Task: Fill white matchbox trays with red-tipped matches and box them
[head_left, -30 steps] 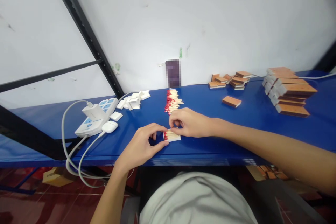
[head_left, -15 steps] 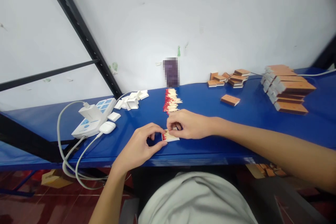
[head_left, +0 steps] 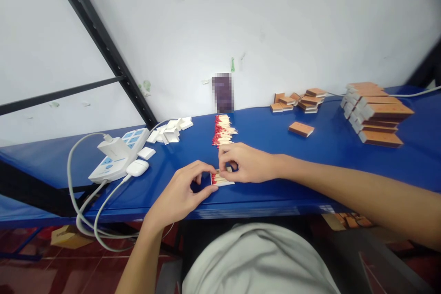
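Note:
A small white matchbox tray [head_left: 225, 183] with red-headed matches in it lies on the blue table near its front edge. My left hand [head_left: 188, 188] grips the tray's left end between thumb and forefinger. Over the tray's right part, my right hand [head_left: 241, 163] has its thumb and fingers bent together at the matches; whether a match is between the fingertips is hidden. Just beyond the right hand lies a heap of loose matches [head_left: 223, 129], red heads to the left.
White trays [head_left: 171, 133] lie piled at the back left, near a power strip [head_left: 120, 156] with cables and a white earphone case [head_left: 138, 167]. Wood-coloured matchboxes [head_left: 301, 129] lie to the right, with a larger stack [head_left: 379, 115] at far right. A dark shelf post [head_left: 103, 41] rises at left.
The view has shifted slightly. Both hands stay at the tray, and the right fingers have barely moved over the matches.

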Demonstrator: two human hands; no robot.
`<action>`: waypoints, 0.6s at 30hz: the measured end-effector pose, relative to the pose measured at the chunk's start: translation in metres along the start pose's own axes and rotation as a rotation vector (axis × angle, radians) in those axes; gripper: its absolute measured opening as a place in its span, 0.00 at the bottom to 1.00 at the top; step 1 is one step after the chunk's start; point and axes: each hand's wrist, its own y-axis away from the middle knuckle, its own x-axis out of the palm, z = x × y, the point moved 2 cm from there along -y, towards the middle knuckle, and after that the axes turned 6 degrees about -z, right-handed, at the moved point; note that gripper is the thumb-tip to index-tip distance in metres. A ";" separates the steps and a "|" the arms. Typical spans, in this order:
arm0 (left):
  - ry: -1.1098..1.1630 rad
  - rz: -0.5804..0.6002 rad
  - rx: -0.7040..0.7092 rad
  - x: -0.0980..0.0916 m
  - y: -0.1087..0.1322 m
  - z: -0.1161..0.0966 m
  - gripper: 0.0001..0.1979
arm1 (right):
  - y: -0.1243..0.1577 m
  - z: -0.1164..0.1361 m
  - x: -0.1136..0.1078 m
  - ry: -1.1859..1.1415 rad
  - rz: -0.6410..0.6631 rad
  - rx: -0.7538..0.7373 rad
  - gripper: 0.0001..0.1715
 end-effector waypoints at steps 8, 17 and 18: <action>0.031 0.013 0.024 0.000 0.001 0.000 0.07 | -0.003 -0.001 -0.003 0.059 -0.066 0.070 0.06; 0.026 0.025 0.007 0.001 0.001 0.001 0.07 | -0.001 -0.037 -0.018 0.434 -0.073 0.323 0.12; 0.017 0.018 0.004 0.000 0.001 0.001 0.07 | -0.001 -0.040 -0.018 0.446 -0.063 0.332 0.13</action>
